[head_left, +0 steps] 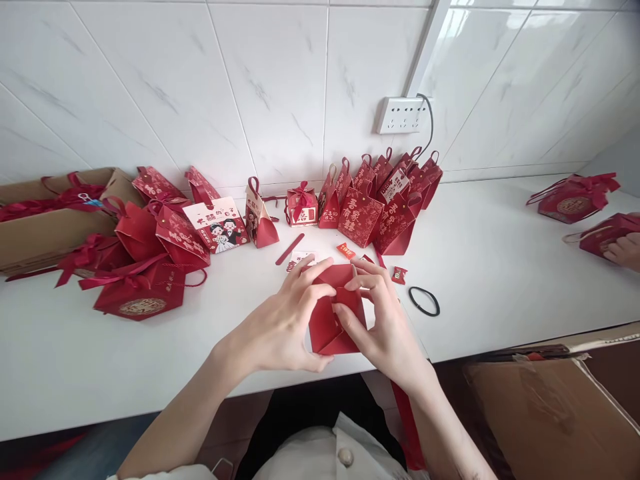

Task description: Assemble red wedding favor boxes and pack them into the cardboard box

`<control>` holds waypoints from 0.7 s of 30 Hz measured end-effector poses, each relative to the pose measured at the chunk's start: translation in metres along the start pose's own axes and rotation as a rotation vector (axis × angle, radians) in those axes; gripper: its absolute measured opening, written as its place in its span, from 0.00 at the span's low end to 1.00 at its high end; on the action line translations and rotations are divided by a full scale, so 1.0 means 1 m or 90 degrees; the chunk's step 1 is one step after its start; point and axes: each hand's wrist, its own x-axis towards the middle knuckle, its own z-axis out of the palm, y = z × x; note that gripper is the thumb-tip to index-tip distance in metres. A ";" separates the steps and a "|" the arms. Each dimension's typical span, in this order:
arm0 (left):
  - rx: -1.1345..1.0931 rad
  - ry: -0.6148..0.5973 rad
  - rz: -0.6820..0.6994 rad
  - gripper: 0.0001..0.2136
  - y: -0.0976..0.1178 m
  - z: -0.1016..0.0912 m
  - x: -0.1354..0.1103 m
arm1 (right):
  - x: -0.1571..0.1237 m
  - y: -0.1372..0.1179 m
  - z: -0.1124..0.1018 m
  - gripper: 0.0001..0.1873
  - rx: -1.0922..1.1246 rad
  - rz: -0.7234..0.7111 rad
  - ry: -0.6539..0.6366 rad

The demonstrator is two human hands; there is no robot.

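A red paper gift box (327,330) is between my hands near the table's front edge, its open side facing me so the inside shows. My left hand (287,320) grips it along the left, thumb at the lower edge and fingers over the top. With thumb and fingers, my right hand (383,320) pinches the box's right side and an inner flap. Just behind the box lie a printed card (301,259), a red strip (290,249) and small red wrapped sweets (346,251). The box's far side is hidden.
Finished-looking red gift boxes (361,219) stand along the tiled wall, with more (137,293) heaped at left by a cardboard carton (60,233). A black hair tie (424,301) lies to the right. Another person's hand (625,250) touches a box (603,233) at far right.
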 end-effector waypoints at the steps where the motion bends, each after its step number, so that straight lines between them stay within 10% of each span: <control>1: 0.001 -0.001 0.002 0.35 0.000 0.000 0.000 | 0.001 -0.001 -0.001 0.08 -0.011 -0.002 -0.007; 21: -0.002 0.032 0.016 0.45 -0.002 0.004 0.000 | 0.006 0.002 0.000 0.05 -0.065 -0.038 -0.007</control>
